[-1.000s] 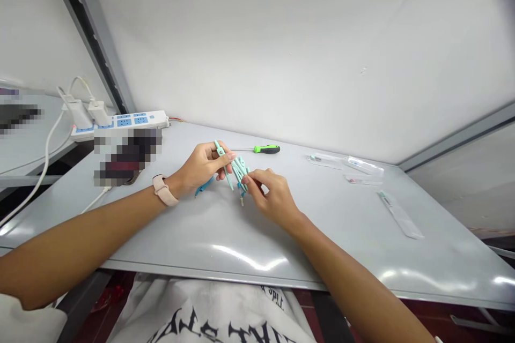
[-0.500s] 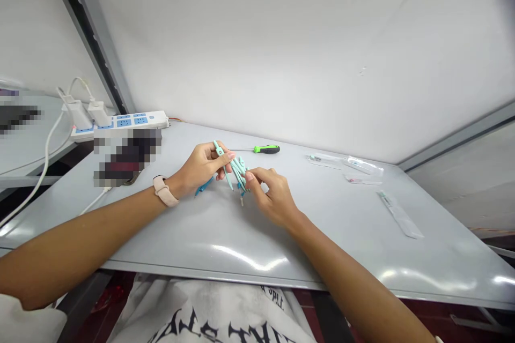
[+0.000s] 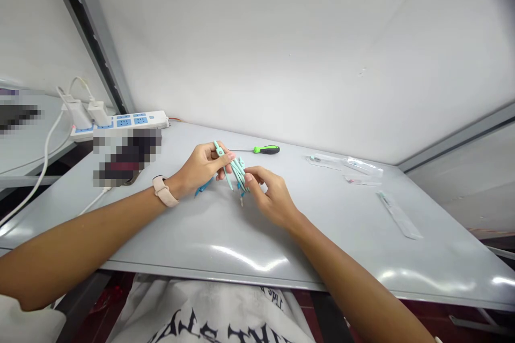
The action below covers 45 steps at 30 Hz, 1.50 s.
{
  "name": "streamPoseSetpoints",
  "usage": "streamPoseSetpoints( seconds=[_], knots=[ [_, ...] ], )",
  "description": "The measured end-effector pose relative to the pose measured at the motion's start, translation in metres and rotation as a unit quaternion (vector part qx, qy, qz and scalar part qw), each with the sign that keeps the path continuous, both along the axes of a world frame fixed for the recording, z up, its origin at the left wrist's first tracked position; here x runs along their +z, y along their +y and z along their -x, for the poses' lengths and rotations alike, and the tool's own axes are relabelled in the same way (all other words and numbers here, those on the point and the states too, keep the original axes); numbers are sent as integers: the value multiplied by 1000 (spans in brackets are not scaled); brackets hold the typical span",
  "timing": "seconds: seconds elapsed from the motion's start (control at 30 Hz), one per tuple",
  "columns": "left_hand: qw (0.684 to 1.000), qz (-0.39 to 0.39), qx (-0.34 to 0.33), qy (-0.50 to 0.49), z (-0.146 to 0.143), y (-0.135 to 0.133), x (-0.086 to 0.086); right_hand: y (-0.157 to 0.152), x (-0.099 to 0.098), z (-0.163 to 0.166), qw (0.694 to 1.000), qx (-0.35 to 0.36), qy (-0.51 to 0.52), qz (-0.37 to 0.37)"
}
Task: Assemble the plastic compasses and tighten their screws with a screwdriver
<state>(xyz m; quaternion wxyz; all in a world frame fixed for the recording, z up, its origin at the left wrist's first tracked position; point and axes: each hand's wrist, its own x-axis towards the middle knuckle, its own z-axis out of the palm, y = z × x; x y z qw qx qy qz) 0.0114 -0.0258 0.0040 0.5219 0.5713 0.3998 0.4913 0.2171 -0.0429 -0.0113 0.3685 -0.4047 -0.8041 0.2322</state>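
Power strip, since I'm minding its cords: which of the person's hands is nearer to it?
The left hand is nearer, out on the table in front of the power strip and to its right. The right hand is farther off, beyond the left hand.

Over table: compasses centre | screwdriver behind | power strip rear-left | packets right
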Motion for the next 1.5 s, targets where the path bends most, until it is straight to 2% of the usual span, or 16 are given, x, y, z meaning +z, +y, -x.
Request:
streamPoseSetpoints(
  seconds=[0.13, 0.3, 0.47, 0.73, 0.93, 1.1, 1.27, 1.5],
  knots=[
    [1000, -4, -1, 4, 0, 0, 0, 1, -1, -1, 1000, 8, -10, -7],
    [1000, -4, -9, 3, 1, 0, -1, 3, -3, -1, 999, -7, 19, 41],
    [1000, -2, -5, 2, 1, 0, -1, -1, 1, 0, 999, 18, -5, 26],
    [1000, -7, -4, 7, 0, -1, 0, 1, -3, -1, 998, -6, 27, 53],
    [1000, -7, -7, 6, 0, 0, -1, -1, 3, 0, 999, 17, -14, 23],
    [1000, -10, -7, 5, -1, -1, 1, 1, -3, 0, 999, -11, 22, 29],
    [1000, -7, -5, 1, -1, -1, 0, 1, -1, 0, 998, -5, 28, 49],
    [1000, -7, -7, 3, 0, -1, 0, 0, -1, 0, 1000, 2, 1, 16]
  ],
)
